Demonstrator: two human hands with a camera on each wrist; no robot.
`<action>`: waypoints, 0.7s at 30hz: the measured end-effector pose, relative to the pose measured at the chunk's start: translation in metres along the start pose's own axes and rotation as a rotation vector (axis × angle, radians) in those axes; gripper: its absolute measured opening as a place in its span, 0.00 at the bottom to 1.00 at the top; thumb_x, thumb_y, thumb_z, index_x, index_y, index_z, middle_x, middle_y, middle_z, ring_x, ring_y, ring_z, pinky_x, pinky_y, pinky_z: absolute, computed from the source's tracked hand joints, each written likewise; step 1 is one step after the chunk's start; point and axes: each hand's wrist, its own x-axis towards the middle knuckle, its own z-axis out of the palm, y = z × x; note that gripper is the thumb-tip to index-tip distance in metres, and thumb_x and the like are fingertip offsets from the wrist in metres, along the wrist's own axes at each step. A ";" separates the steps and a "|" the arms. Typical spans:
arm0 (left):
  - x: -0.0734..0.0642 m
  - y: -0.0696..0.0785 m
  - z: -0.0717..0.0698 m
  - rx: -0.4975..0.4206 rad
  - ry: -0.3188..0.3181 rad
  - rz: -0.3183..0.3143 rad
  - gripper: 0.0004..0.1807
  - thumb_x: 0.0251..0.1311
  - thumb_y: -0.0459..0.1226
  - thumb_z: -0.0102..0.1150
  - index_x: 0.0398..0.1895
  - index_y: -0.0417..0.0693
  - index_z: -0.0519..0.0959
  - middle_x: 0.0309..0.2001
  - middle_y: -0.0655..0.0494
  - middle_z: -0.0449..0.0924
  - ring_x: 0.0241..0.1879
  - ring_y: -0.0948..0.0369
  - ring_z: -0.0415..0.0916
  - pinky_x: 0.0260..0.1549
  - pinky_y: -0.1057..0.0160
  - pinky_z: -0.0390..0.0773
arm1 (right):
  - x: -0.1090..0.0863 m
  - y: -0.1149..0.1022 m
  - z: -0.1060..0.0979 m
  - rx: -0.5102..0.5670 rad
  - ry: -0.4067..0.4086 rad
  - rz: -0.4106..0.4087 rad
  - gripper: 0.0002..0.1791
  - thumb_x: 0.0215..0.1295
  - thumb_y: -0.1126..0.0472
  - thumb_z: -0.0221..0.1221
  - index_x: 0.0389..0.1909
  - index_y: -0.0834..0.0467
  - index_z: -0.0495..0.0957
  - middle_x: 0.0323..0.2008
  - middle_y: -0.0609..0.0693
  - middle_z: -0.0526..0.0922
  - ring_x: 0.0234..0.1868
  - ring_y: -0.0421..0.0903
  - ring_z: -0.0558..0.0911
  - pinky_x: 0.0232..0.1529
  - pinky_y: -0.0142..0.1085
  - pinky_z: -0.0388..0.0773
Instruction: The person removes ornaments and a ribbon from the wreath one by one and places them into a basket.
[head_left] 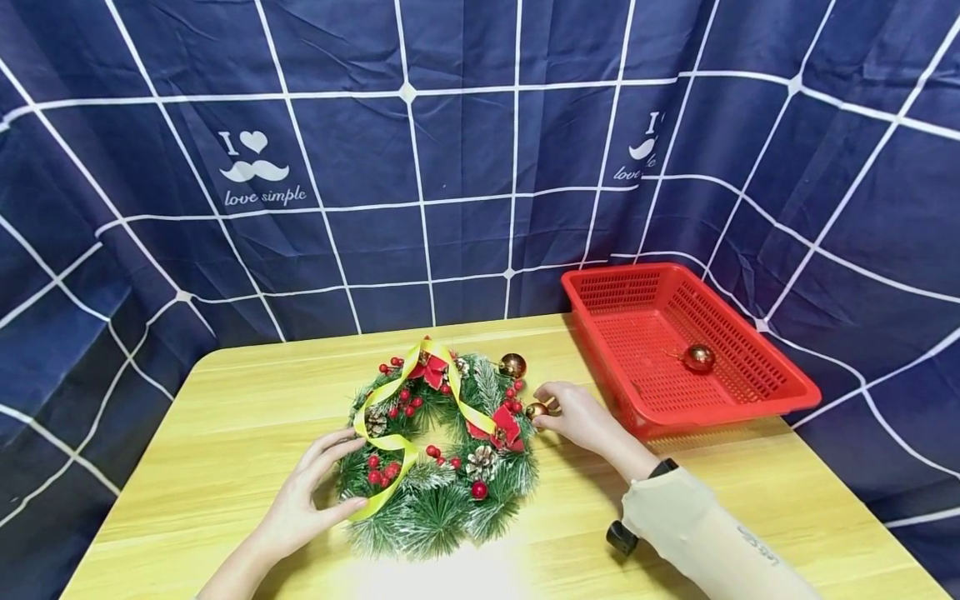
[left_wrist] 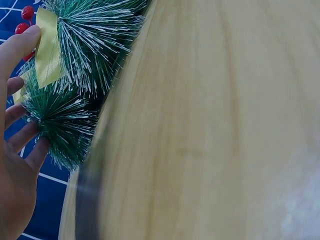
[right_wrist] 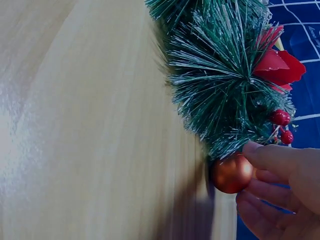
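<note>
A green, frosted Christmas wreath (head_left: 438,512) lies on the table, dressed with red berries, red flowers (head_left: 507,428) and pine cones (head_left: 482,462). A yellow ribbon (head_left: 408,454) curls loosely over its left side and top. My left hand (head_left: 307,496) rests at the wreath's left edge with fingers spread; its thumb (left_wrist: 20,47) touches the ribbon end. My right hand (head_left: 577,414) pinches a copper Christmas ball (right_wrist: 231,173) between thumb and fingers, right against the wreath's right edge. Another shiny copper ball (head_left: 513,365) sits at the wreath's upper right.
At the back right of the wooden table (head_left: 247,417) stands a red plastic basket (head_left: 626,367), holding one more copper ball (head_left: 699,358). A dark blue curtain (head_left: 465,158) with white lines hangs behind the table and along its sides.
</note>
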 end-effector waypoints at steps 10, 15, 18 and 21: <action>0.001 0.005 -0.002 -0.003 -0.008 -0.017 0.40 0.45 0.38 0.76 0.65 0.54 0.69 0.67 0.57 0.62 0.66 0.62 0.58 0.59 0.68 0.61 | 0.001 0.002 0.004 -0.011 -0.005 0.008 0.14 0.53 0.65 0.69 0.40 0.61 0.79 0.35 0.50 0.81 0.36 0.45 0.82 0.36 0.36 0.80; 0.003 0.021 -0.005 0.004 0.004 -0.012 0.38 0.44 0.35 0.75 0.63 0.48 0.71 0.65 0.52 0.64 0.65 0.61 0.59 0.59 0.66 0.62 | 0.000 0.000 0.002 -0.022 -0.002 0.004 0.13 0.53 0.65 0.69 0.39 0.61 0.79 0.35 0.50 0.80 0.36 0.46 0.82 0.37 0.37 0.80; 0.005 0.031 -0.009 0.005 0.002 -0.015 0.38 0.45 0.35 0.75 0.62 0.47 0.71 0.65 0.51 0.64 0.65 0.61 0.59 0.58 0.60 0.65 | 0.000 -0.001 0.000 -0.017 0.009 -0.005 0.13 0.53 0.66 0.69 0.39 0.61 0.79 0.36 0.51 0.80 0.36 0.48 0.82 0.38 0.38 0.81; 0.007 0.037 -0.012 0.002 -0.001 -0.020 0.37 0.45 0.34 0.75 0.62 0.47 0.71 0.65 0.51 0.64 0.65 0.61 0.59 0.58 0.59 0.66 | 0.000 -0.002 -0.003 -0.029 0.028 -0.029 0.13 0.53 0.66 0.69 0.39 0.62 0.79 0.35 0.52 0.80 0.36 0.48 0.82 0.38 0.38 0.81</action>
